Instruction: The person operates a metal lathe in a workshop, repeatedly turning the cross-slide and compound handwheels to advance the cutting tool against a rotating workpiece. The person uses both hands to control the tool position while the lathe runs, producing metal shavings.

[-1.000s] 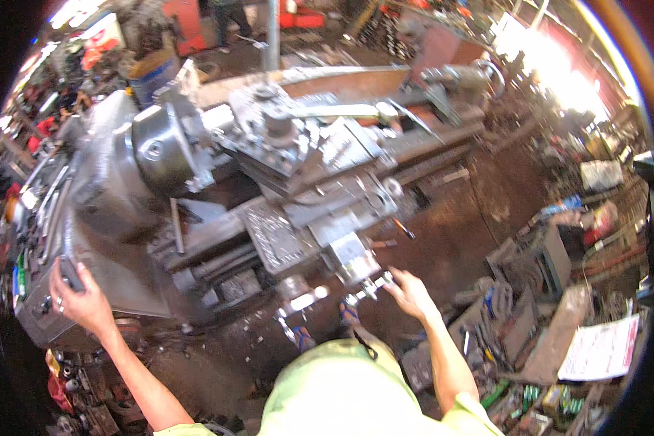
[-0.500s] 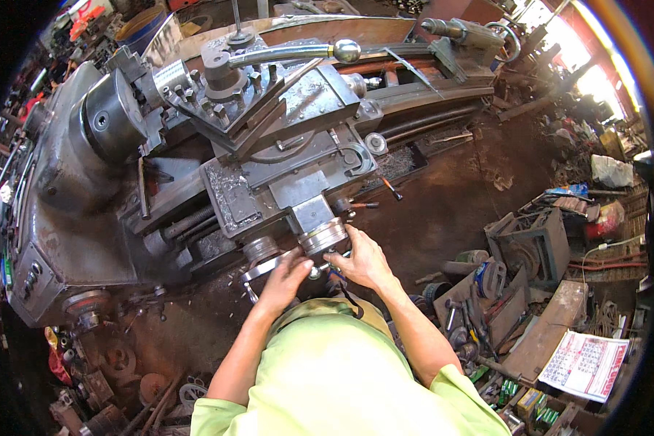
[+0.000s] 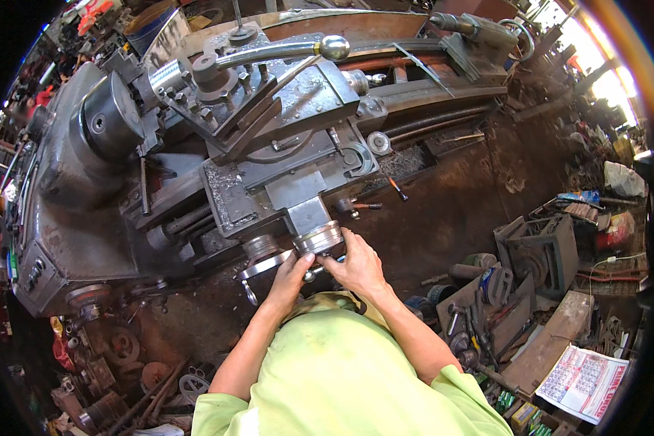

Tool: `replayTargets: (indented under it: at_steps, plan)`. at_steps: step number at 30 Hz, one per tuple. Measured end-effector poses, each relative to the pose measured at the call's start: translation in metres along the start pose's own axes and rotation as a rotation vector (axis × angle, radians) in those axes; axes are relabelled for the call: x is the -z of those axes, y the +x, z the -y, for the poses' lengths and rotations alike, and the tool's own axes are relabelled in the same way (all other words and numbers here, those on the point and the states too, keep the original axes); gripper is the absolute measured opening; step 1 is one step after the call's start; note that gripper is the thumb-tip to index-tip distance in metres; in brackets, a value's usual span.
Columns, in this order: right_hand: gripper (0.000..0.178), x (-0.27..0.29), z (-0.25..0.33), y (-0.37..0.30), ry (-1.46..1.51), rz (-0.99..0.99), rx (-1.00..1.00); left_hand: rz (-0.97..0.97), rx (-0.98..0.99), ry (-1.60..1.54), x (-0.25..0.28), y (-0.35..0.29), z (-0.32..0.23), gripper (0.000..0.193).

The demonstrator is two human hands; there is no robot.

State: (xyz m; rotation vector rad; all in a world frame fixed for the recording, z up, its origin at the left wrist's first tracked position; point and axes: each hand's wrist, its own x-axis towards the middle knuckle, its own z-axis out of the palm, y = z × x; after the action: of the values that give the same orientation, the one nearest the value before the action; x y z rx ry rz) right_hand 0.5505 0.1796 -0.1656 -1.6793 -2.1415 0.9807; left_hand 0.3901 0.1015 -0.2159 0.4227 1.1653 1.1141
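Note:
A metal lathe fills the view ahead of me. At the near end of its cross slide [image 3: 307, 214] sits a round silver dial collar [image 3: 318, 238] with a crank behind it. My right hand [image 3: 359, 266] is closed on the collar's right side, fingers curled over the rim and thumb at the near face. My left hand [image 3: 291, 282] is closed at the lower left of the same collar, its thumb touching the near face; its other fingertips are partly hidden. Just left of it is a larger carriage handwheel [image 3: 265, 264] with a small handle.
The chuck [image 3: 110, 120] and headstock stand at left. A tool post lever [image 3: 283, 52] with a ball end reaches over the slide. The tailstock [image 3: 479, 36] is at far right. Metal parts, a wooden board [image 3: 548, 338] and a printed sheet [image 3: 583, 383] lie at lower right.
My left hand has come closer to the dial, its thumb now against the collar's near face. My right hand stays on the collar with a slight shift. The view has tilted a little.

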Motion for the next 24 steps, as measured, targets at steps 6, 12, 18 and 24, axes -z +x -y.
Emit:
replayTargets:
  at_steps: [6,12,18,24]
  plan:
    - [0.076,0.002,0.002,-0.001,-0.006,0.003,-0.012,0.012,-0.004,0.041,0.002,0.001,-0.001,0.059]
    - [0.077,0.004,0.004,-0.001,0.03,0.021,-0.033,0.054,0.026,-0.078,-0.002,0.0,-0.006,0.05]
    - [0.079,0.003,-0.001,0.0,0.076,0.037,-0.004,0.06,0.06,-0.18,-0.009,0.0,-0.01,0.045]
    - [0.085,-0.002,-0.008,0.003,0.079,0.036,-0.015,-0.005,0.054,-0.176,-0.017,-0.004,-0.017,0.039]
